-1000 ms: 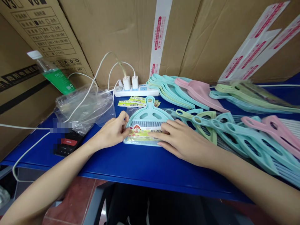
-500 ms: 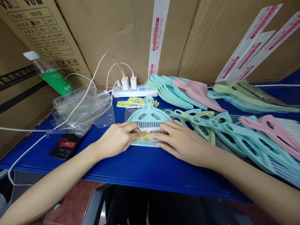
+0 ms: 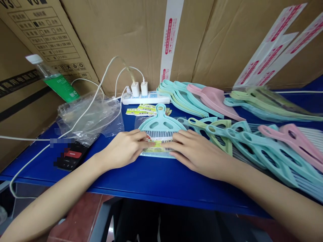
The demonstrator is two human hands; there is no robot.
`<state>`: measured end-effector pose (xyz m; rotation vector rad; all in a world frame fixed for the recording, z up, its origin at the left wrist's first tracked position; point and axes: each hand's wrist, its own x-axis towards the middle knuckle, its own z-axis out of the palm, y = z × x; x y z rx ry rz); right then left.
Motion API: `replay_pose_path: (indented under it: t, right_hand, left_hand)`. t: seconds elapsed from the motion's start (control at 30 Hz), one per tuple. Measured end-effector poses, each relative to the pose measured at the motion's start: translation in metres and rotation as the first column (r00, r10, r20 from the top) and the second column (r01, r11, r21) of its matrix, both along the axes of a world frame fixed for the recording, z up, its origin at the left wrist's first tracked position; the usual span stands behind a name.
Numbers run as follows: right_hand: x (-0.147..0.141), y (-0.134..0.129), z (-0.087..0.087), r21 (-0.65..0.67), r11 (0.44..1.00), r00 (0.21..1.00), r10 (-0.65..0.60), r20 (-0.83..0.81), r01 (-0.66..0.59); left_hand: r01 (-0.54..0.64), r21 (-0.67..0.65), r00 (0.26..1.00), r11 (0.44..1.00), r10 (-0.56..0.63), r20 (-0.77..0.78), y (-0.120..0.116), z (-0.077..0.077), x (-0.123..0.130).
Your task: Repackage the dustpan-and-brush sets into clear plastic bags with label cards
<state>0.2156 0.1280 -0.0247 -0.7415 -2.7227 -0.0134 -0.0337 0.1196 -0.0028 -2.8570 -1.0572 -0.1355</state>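
A light-blue dustpan and brush set in a clear plastic bag lies flat on the blue table, its handle pointing away from me. A white and yellow label shows across the bristles. My left hand is closed on the set's left side, index finger stretched onto the label. From the right, my right hand grips the other side, its index finger also on the label and its thumb near the bag's front edge. The fingertips underneath are hidden.
Loose brushes lie at right, with stacked dustpans behind. Several labels sit before a white power strip. At left are plastic bags, a phone, a tilted bottle and a white cable. Cardboard boxes stand behind.
My two index fingers have drawn slightly apart, and more of the label shows between them. The set stays in place under both hands.
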Motion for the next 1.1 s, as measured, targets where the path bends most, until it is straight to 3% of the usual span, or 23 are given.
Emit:
replay_pose_path:
  t: [0.5,0.8,1.1]
  right_hand:
    - [0.0015,-0.0026,0.0043,-0.017,0.999,0.998,-0.032,-0.044,0.031]
    - [0.0008,-0.0006,0.0051,0.017,0.998,0.998,-0.055,-0.036,0.056]
    - [-0.0028,-0.0003,-0.0009,0.043,0.999,1.000,-0.004,-0.007,0.005]
  left_hand:
    - [0.047,0.047,0.992,0.998,-0.051,0.111,0.0018,0.0006,-0.0036]
    - [0.069,0.092,0.996,0.993,-0.073,0.043,0.0019,-0.0017,-0.0033]
    - [0.070,0.096,0.992,0.993,-0.060,-0.108,0.0011,-0.0041,-0.0009]
